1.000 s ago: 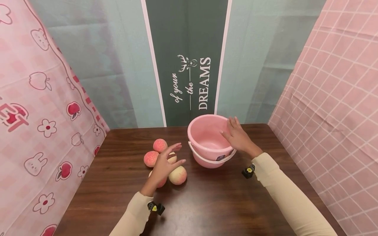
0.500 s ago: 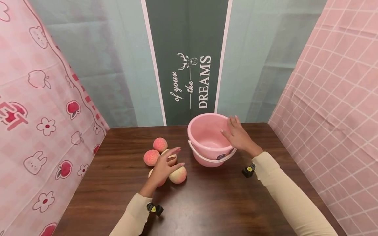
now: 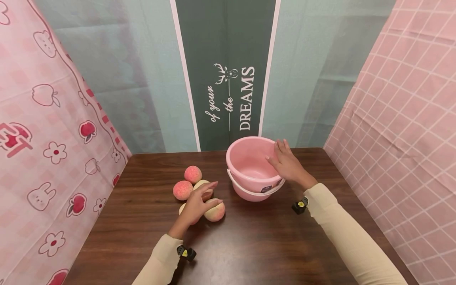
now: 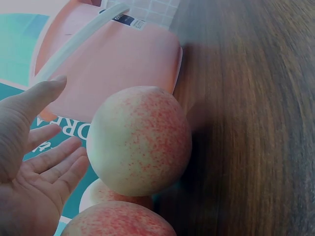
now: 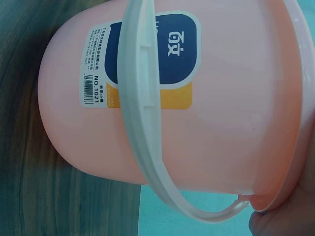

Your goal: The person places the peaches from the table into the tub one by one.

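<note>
The pale, red-speckled peach (image 3: 215, 211) is resting on the table (image 3: 249, 253), just past three o'clock from the left hand (image 3: 194, 204), whose loosely straightened fingers are holding nothing. It is looking light and dry-skinned, so a gentle hold around its middle should suit. Four other peaches (image 3: 183, 190) are clustering between nine and one o'clock. At two, the pink bucket (image 3: 246, 185) is standing upright, probably light and smooth; the right hand (image 3: 290, 168) is holding its three-o'clock rim, thumb inside, fingers outside.
</note>
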`<state>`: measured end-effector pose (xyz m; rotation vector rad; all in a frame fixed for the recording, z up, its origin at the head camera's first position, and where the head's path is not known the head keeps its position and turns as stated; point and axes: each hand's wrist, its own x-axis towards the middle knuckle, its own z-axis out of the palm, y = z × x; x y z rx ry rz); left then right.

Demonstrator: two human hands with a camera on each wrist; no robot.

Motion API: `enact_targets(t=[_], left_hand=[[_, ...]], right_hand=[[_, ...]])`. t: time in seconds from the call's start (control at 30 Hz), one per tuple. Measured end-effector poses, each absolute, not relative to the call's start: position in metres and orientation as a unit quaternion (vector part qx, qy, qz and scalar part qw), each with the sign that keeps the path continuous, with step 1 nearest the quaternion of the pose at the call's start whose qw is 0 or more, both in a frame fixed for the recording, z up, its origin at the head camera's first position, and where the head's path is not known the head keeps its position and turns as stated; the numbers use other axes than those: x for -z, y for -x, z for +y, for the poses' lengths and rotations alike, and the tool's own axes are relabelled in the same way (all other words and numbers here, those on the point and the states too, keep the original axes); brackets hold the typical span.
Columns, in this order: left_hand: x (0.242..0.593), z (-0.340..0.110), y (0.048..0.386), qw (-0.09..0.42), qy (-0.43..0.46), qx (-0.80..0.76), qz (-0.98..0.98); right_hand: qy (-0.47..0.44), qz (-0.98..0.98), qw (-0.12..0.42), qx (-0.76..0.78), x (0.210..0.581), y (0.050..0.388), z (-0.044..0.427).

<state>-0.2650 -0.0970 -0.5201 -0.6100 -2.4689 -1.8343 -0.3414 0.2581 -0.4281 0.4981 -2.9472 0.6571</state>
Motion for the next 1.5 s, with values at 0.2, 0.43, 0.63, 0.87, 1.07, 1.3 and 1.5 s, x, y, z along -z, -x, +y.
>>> enact_targets(t=[0.2,0.43,0.63,0.87,1.07,1.3,1.5], left_hand=[[0.5221,-0.0967,0.2653,0.012,0.195,0.546,-0.815],[0.5242,-0.0987,0.2658,0.015,0.202,0.511,-0.835],[0.5249,-0.0997,0.2685,0.017,0.231,0.464,-0.855],[0.5252,-0.0994,0.2714,0.011,0.268,0.425,-0.864],[0.5254,-0.0997,0.2711,0.007,0.268,0.385,-0.883],[0.5234,-0.1005,0.2671,0.013,0.286,0.352,-0.891],[0.5196,-0.1015,0.263,0.006,0.302,0.319,-0.898]], right_hand=[[-0.166,-0.962,0.043,-0.214,0.4296,0.3416,0.2586],[-0.166,-0.962,0.041,-0.213,0.4312,0.3428,0.2596],[-0.168,-0.962,0.038,-0.213,0.4311,0.343,0.2591],[-0.169,-0.961,0.041,-0.215,0.4302,0.3433,0.2593],[-0.168,-0.961,0.039,-0.217,0.4299,0.3426,0.259],[-0.165,-0.961,0.04,-0.218,0.4307,0.3429,0.2588],[-0.164,-0.962,0.04,-0.216,0.4311,0.3433,0.2591]])
